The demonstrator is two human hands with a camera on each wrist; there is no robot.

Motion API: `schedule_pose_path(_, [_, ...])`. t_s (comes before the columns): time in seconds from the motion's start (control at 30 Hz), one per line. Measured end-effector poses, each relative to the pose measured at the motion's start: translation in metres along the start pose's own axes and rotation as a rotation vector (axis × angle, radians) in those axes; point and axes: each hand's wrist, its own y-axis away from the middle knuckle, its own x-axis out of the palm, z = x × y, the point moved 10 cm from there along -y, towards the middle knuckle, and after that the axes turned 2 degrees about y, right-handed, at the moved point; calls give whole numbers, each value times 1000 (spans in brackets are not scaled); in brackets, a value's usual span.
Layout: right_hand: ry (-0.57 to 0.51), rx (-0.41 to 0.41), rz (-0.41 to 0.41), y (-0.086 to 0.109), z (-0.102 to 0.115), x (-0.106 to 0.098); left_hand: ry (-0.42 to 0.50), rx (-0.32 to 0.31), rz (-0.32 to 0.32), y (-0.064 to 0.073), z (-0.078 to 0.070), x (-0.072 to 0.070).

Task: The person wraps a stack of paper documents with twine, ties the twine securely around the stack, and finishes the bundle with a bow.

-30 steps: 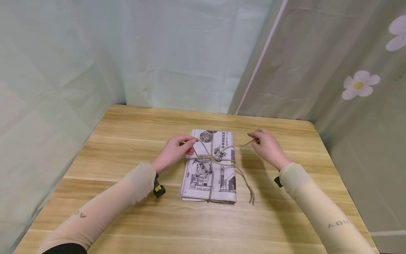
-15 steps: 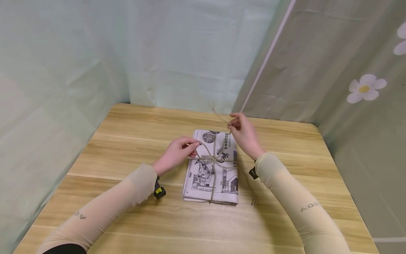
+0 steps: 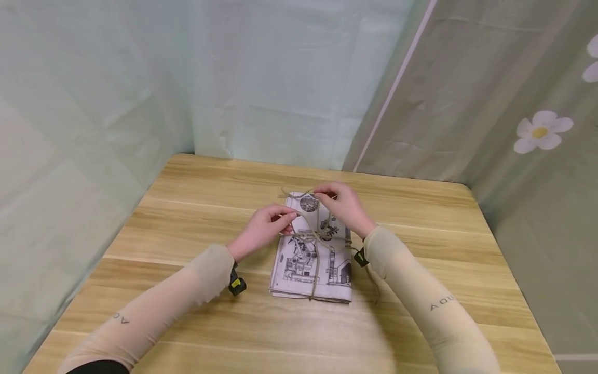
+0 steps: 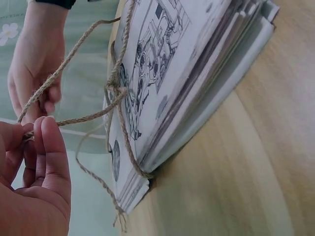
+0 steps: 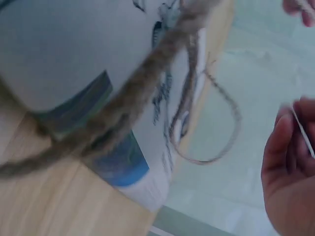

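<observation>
A stack of folded newspapers (image 3: 294,288) lies on the table, tied crosswise with twine (image 3: 316,275) knotted near its middle. At its left edge my left hand (image 3: 263,228) pinches a loop of that twine (image 4: 83,118) between thumb and fingertips. My right hand (image 3: 343,208) is over the upper right of the stack, fingers loosely bent. In the right wrist view a loose twine strand (image 5: 237,118) curves beside the right hand (image 5: 290,162), apart from its fingers. Its frayed end (image 3: 286,192) lies by the stack's far left corner.
Another twine tail (image 3: 374,285) hangs off the stack's right side onto the wooden table (image 3: 187,322). Behind the table hang pale curtains (image 3: 280,78); the one on the right has white flowers (image 3: 542,132).
My right hand has come from beyond the stack's right side, leftward over its top, carrying the twine end across and letting go of it. The left hand has kept its pinch on the loop.
</observation>
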Motion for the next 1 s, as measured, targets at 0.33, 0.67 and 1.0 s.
schedule_pose_path(0.33, [37, -43, 168, 26, 21, 14, 103, -55, 70, -9, -6, 14])
schedule_pose_path(0.67, [-113, 24, 38, 28, 10, 0, -204, 18, -32, -61, 5, -12])
schedule_pose_path(1.0, [-129, 11, 60, 26, 19, 13, -694, -23, -88, -89, 30, -33])
